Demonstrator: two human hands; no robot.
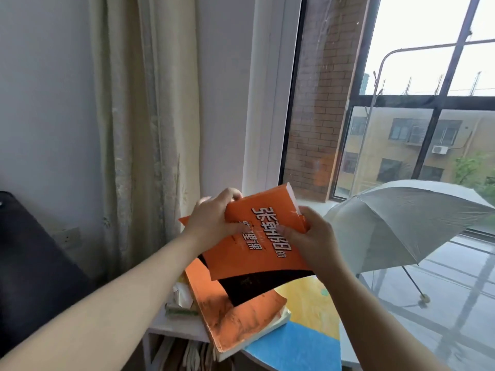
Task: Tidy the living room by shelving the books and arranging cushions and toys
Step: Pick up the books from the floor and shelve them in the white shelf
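I hold an orange book with white lettering [257,247] in the air in front of the window, tilted, with both hands. My left hand [211,218] grips its far left edge, fingers curled over the top. My right hand [310,236] grips its right side, thumb on the cover. Beneath it another orange and black book [235,314] lies on top of a small stack on a white shelf unit [171,328]. More books [192,354] stand in the shelf compartment below.
A round table with a yellow and blue top [308,336] stands right of the shelf. An open grey umbrella [401,226] lies on the window ledge at right. A beige curtain [144,129] hangs at left, with a dark object [32,263] at the far left.
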